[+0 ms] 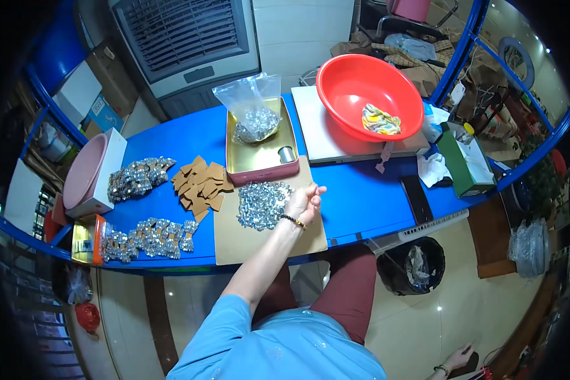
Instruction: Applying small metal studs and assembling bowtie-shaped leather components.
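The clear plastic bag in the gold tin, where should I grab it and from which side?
Grip the clear plastic bag by its empty, crumpled upper part, coming from above. It stands slumped in the far end of the gold tin with the shiny pieces weighing down its bottom, so the top is loose and free to pinch.

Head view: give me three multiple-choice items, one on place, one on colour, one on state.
1. Where is the left hand?
A. at the silver pile on the cardboard sheet
B. in the basin
C. on the floor

2. What colour is the basin?
A. green
B. red
C. white

3. What state is the clear bag in?
A. knotted
B. flat and empty
C. open, holding silver pieces

Key: 1 A, the hand rests beside the pile; 2 B, the rim is plainly red; 3 C, its mouth gapes above the tin.
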Motion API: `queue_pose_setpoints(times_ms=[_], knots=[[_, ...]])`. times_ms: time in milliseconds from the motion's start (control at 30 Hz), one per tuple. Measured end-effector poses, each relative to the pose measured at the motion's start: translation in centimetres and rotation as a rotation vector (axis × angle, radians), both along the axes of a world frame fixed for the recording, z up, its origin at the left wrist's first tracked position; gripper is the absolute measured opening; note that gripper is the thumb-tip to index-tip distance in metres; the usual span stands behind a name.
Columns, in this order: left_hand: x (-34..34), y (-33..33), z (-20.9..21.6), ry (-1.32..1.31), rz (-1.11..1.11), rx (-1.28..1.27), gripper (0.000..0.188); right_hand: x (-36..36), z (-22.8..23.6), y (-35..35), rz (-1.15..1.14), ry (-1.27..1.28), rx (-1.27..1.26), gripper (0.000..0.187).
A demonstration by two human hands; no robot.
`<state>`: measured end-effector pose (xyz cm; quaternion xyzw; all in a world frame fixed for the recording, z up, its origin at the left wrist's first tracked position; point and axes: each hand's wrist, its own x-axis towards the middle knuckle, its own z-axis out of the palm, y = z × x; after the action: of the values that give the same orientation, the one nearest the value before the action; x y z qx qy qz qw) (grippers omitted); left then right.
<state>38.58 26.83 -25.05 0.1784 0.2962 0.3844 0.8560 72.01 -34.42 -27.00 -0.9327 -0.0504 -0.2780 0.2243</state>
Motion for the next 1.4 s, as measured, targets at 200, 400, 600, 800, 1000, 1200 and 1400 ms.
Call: queue_pose_setpoints(times_ms=[200,400,600,800,1000,1200,1400], knots=[[-2.2,-2.9,0.9,-0.010,-0.053,0.010,0.013,-3.2,-6.2,-2.5,-0.029,0.214,-0.150,0.028],[-4.3,-5.0,1.3,-0.045,-0.095,0.053,0.007,-5.7,-11.0,-4.3,-0.025,0.435,-0.217,0.029],[-7.6,-7.7,2.8,0.043,-0.209,0.076,0.009,-5.7,-14.6,-5.8,-0.135,1.118,-0.210,0.053],[-12.2,-12.5,4.0,0.198,-0.273,0.132,0.010,-4.9,-12.2,2.6,0.199,0.802,-0.294,0.058],[-14.8,-17.0,4.2,0.285,-0.190,0.106,0.010,-15.7,0.8,28.2,1.039,1.143,0.079,0.041],[-16.8,-19.5,4.4,0.318,-0.107,0.041,0.008,-29.3,5.0,39.6,1.740,1.309,-0.063,0.038],[-19.0,-19.9,3.0,0.304,-0.045,-0.015,0.008,-32.8,5.6,42.1,1.882,1.427,-0.184,0.037]])
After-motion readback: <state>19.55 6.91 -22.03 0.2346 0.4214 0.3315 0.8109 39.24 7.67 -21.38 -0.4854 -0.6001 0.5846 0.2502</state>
